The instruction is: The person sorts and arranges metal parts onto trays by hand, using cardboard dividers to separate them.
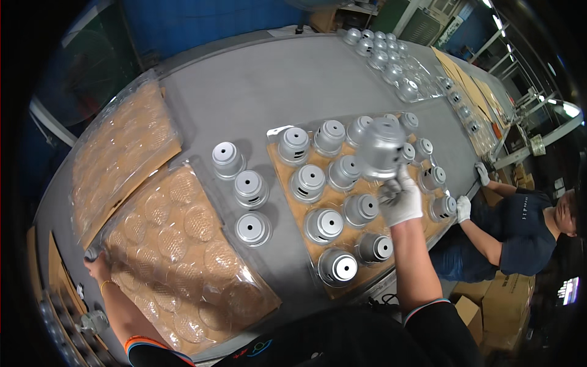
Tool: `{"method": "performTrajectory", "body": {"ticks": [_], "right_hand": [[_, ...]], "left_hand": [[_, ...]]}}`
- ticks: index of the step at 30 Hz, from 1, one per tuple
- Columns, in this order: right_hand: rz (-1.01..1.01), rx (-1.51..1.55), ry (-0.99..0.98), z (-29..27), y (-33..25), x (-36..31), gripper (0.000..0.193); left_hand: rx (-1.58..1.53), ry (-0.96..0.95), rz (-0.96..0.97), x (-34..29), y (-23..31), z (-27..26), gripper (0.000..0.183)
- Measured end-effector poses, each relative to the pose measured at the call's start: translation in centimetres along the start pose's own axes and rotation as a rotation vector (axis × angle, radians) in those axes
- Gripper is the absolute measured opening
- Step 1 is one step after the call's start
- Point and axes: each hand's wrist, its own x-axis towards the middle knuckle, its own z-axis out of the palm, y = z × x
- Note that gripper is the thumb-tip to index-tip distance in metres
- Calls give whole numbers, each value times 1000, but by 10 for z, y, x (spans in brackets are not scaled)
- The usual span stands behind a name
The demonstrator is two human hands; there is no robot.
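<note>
My right hand point(400, 199), in a white glove, grips a silver cup-shaped metal housing point(380, 150) and holds it above a clear plastic tray point(282, 174) on brown cardboard. The raised housing is slightly blurred and covers part of the tray. Several similar housings point(324, 225) sit in the tray's pockets, most with a small hole in the top. My left hand point(96, 267) is at the far left, beside a second clear tray with round pockets point(171, 244). Its fingers are curled by a small greyish thing that I cannot make out.
Three housings point(251, 188) stand on the grey table between the trays. Behind the left tray lies another pocketed tray on cardboard point(128, 137). More filled trays point(391, 64) are at the far right. A co-worker point(520, 226) with white gloves touches the right tray's edge. Cardboard boxes point(504, 306) stand below.
</note>
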Motion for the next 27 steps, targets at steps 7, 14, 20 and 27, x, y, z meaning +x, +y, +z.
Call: {"method": "performTrajectory", "body": {"ticks": [7, 14, 20, 27], "right_hand": [[-178, -217, 448, -133, -45, 69, 14], [256, -516, 232, -220, -54, 75, 30], [264, -714, 409, -231, -59, 112, 19], [-791, -1948, 279, -144, -45, 76, 37]], "left_hand": [[90, 79, -5, -13, 14, -2, 88], [-198, 296, 139, -63, 33, -43, 71], [-673, 350, 365, -93, 43, -58, 79], [-1137, -164, 485, -207, 72, -127, 85]]}}
